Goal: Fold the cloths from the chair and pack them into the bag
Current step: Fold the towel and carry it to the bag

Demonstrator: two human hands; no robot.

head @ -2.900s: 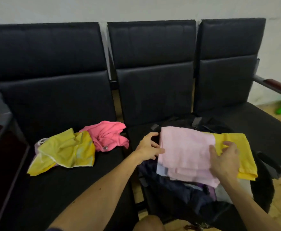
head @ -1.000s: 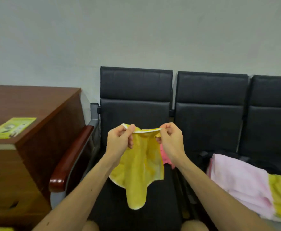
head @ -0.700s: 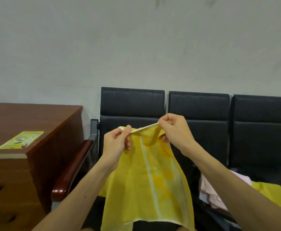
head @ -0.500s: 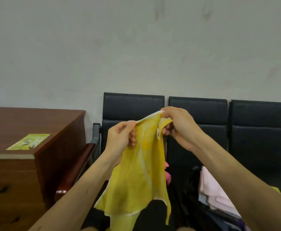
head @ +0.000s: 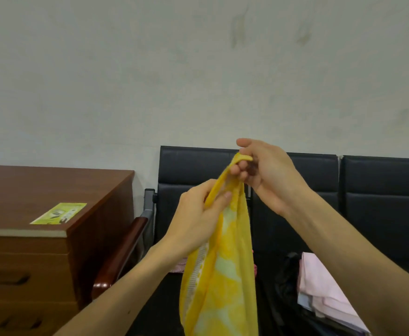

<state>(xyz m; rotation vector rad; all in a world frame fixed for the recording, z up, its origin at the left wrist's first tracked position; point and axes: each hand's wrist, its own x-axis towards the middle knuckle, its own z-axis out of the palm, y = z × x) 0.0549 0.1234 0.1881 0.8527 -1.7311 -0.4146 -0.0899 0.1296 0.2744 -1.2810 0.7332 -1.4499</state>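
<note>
both hands pinch the yellow cloth (head: 219,267) at its top edge, left hand (head: 196,214) just below the right hand (head: 261,170); the rest hangs under the grips. bunched corners could slip, folding it crooked.

Yellow cloth (head: 223,270) pinched at its top edge between left hand (head: 198,217) and right hand (head: 264,170).

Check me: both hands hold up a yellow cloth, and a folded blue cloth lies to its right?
Nearly: the head view shows the folded cloth is pale pink, not blue. The left hand and right hand do hold up the yellow cloth.
</note>
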